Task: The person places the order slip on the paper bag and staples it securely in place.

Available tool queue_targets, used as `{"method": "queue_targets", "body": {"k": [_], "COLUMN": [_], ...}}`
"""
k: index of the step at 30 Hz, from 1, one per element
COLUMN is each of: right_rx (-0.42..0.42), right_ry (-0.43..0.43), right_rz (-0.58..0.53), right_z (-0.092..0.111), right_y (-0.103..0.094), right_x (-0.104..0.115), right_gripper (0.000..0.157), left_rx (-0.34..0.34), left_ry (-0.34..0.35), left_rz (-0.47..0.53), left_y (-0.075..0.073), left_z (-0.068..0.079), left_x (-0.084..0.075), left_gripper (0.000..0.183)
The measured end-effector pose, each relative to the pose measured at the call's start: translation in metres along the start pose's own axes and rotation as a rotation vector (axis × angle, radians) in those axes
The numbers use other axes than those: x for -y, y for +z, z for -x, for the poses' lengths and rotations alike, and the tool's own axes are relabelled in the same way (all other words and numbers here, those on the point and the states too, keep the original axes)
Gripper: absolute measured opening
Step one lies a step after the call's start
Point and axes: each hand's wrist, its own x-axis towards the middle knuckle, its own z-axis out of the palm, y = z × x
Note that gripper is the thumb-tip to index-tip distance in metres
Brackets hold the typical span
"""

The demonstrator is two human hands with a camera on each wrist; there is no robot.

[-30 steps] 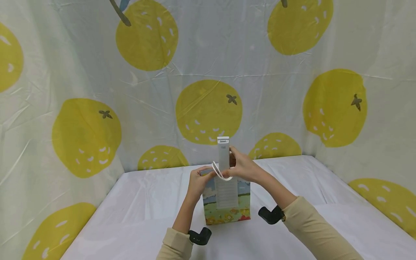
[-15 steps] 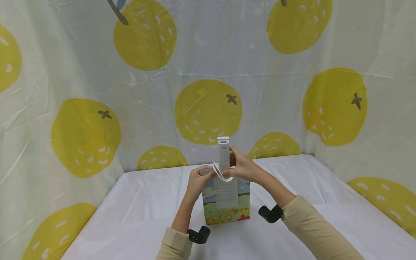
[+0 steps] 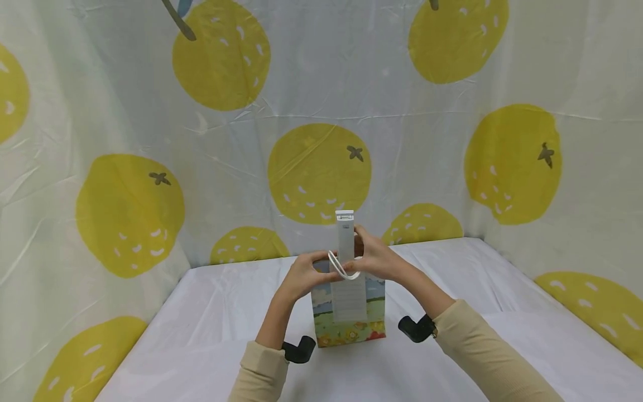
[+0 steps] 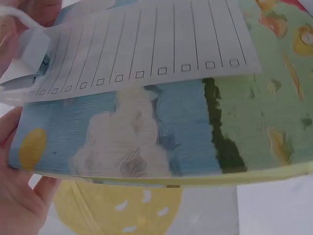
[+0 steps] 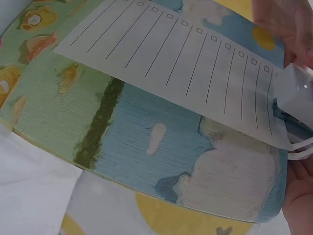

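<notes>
A painted paper gift bag [image 3: 326,329] with sky, clouds and flowers hangs or stands in front of me; whether it touches the table I cannot tell. Flat on its front lies a white sheet [image 3: 350,301] with ruled lines and small checkboxes. My right hand [image 3: 377,257] grips a white stapler [image 3: 345,240] at the bag's top edge, and the wrist views show its end over the sheet [image 4: 146,44]. A white cord loop [image 3: 350,277] hangs beside it. My left hand [image 3: 301,276] pinches the bag's upper left corner, thumb in front; some fingertips are hidden.
A white-covered table [image 3: 226,324] spreads beneath the bag. A curtain [image 3: 226,139] printed with yellow fruit closes in the back and sides. Each forearm carries a black wrist camera, one on the left [image 3: 300,350] and one on the right [image 3: 417,329].
My left forearm and wrist have shifted up and left, and the left thumb has slid inward toward the stapler. My right hand and the stapler stay almost where they were.
</notes>
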Motion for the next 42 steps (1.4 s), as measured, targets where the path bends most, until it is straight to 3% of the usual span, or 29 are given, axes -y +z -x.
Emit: {"method": "queue_targets", "body": {"k": [4,8,15,22,27,35,42], "right_rx": [-0.006,-0.013,-0.04,-0.06,-0.077,-0.181,-0.277], "right_ry": [0.002,0.002,-0.005,-0.065,-0.081,-0.035,-0.078], "right_rz": [0.015,0.009,0.01,0.005,0.079,0.126,0.149], "right_z": [0.001,0.002,0.003,0.009,0.014,0.013,0.011], "right_y": [0.0,0.001,0.005,0.009,0.013,0.023,0.03], "right_x": [0.001,0.0,-0.004,-0.005,-0.002,0.004,0.005], "right_gripper": [0.079,0.078,0.076,0.076,0.075,0.079,0.068], "left_rx": [-0.022,-0.034,-0.066,-0.107,-0.131,-0.171,-0.223], "left_ry": [0.042,0.081,0.133,0.178,0.201,0.221,0.237], "left_rz": [-0.219,-0.317,-0.336,-0.385,-0.4,-0.404,-0.403], "left_y": [0.002,0.004,0.009,0.013,0.015,0.014,0.014], "left_z": [-0.002,-0.002,0.0,-0.001,-0.002,-0.003,-0.003], "left_x": [-0.01,-0.013,-0.01,-0.009,-0.008,-0.01,-0.011], "left_gripper": [0.051,0.047,0.042,0.042,0.041,0.038,0.036]}}
